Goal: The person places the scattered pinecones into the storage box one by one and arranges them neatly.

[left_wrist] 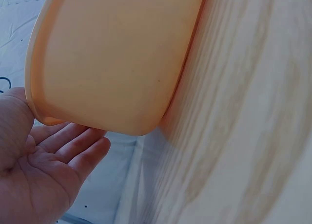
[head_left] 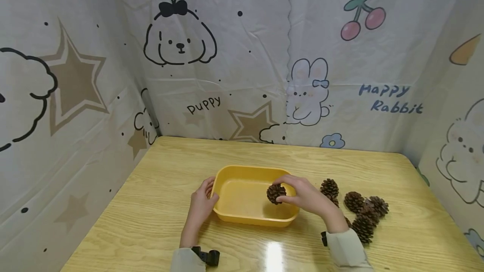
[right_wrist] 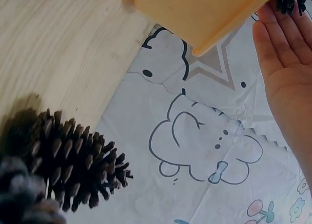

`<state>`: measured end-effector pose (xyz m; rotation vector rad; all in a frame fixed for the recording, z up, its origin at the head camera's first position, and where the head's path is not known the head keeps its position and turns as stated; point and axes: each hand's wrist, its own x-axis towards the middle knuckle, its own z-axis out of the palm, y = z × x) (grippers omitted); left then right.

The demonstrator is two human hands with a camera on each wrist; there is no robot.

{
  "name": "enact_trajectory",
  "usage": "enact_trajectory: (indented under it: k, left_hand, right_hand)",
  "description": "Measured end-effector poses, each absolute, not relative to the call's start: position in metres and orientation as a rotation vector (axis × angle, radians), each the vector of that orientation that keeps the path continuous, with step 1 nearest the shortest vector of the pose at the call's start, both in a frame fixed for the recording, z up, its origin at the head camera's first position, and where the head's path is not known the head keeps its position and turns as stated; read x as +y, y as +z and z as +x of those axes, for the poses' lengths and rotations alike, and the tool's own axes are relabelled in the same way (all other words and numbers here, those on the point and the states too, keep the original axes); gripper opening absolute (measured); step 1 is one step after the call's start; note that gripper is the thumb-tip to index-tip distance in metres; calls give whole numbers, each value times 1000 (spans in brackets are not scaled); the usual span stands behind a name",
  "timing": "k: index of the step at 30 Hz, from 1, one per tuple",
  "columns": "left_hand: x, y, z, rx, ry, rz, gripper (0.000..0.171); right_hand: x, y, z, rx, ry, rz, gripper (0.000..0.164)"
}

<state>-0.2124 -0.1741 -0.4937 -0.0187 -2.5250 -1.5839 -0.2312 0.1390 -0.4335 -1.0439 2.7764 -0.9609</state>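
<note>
A yellow plastic basin (head_left: 245, 221) stands on the wooden table, and its floor shows bare in the head view. My left hand (head_left: 202, 205) grips the basin's left end, thumb over the rim and fingers along the outer wall; the left wrist view shows this hand (left_wrist: 58, 160) at the basin's wall (left_wrist: 117, 63). Over the right part of the basin, my right hand (head_left: 306, 196) holds a brown pine cone (head_left: 276, 194) between thumb and fingers. In the right wrist view only part of that pine cone (right_wrist: 291, 1) shows, beyond the hand (right_wrist: 287, 63).
Several more pine cones (head_left: 364, 226) lie in a loose group on the table (head_left: 181, 158), right of the basin, close to my right forearm. One pine cone (right_wrist: 78, 160) looms large in the right wrist view. Printed cloth (head_left: 245, 53) hangs behind and at both sides.
</note>
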Motion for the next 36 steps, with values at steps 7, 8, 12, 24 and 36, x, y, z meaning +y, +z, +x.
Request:
enact_trajectory:
  k: [7, 8, 12, 24, 36]
  left_hand:
    - [-175, -495, -213, -2514, -1586, -18, 51]
    - [-175, -496, -213, -2515, -1584, -17, 51]
    - [-176, -497, -213, -2518, -1591, -13, 51]
    - [-177, -496, -213, -2515, -1595, -25, 52]
    - [-177, -496, -214, -2502, -1614, -21, 52]
  right_hand:
    - [132, -438, -236, 2737, -969, -1065, 42]
    - [132, -439, -237, 2739, -964, -1069, 42]
    - [128, -438, -239, 2738, -961, -1079, 42]
    - [114, -434, -246, 2743, -922, -1116, 41]
    - [100, -432, -252, 2715, -905, -1141, 43]
